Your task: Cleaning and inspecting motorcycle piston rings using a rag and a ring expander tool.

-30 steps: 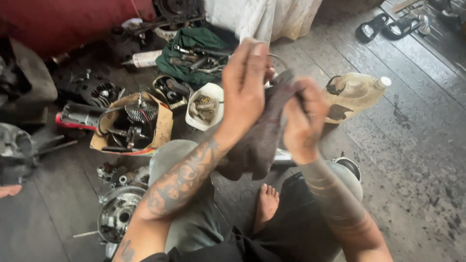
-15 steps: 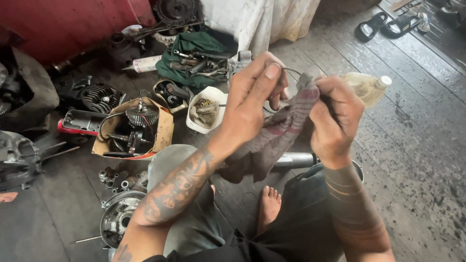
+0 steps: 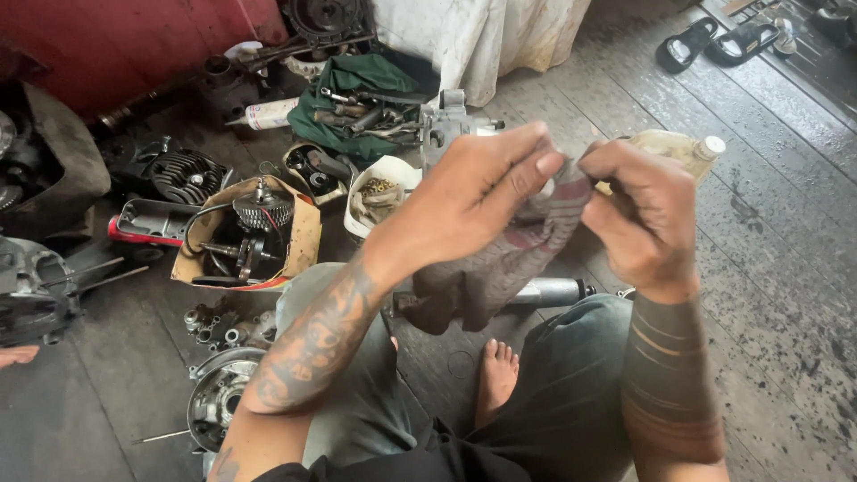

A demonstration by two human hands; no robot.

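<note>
**Dark rag held between both hands over the wooden floor**

At the far left, a grey engine casing [image 3: 31, 290] lying on the floor [image 3: 786, 268], with a black finned cylinder [image 3: 183, 174] farther back. Just right of these, an open cardboard box [image 3: 299, 236] with a toothed gear part [image 3: 262, 210] inside. Near to it, a round metal cover [image 3: 214, 406] and some small parts. Farther back, a green cloth [image 3: 357, 85] carrying several tools, and a white tube [image 3: 268, 113] beside it. In the middle, a small white container [image 3: 393, 174] holding greasy pieces.

Raised above all this, left hand [image 3: 469, 201] with a tattooed forearm, grip closed on the upper edge of the dark rag [image 3: 509, 263], fingers pinched on the cloth. Rag hanging down between both hands, over the knees, above a metal cylinder [image 3: 549, 292] on the floor. Right hand [image 3: 647, 219] just beside the left one, grip also closed on the same rag at its top corner, fingers curled. Behind the right hand, a yellowish plastic bottle [image 3: 669, 147] with a white cap. Below, a bare foot [image 3: 495, 375] between the legs. At the far right, black sandals [image 3: 714, 40] on the floor boards.
</note>
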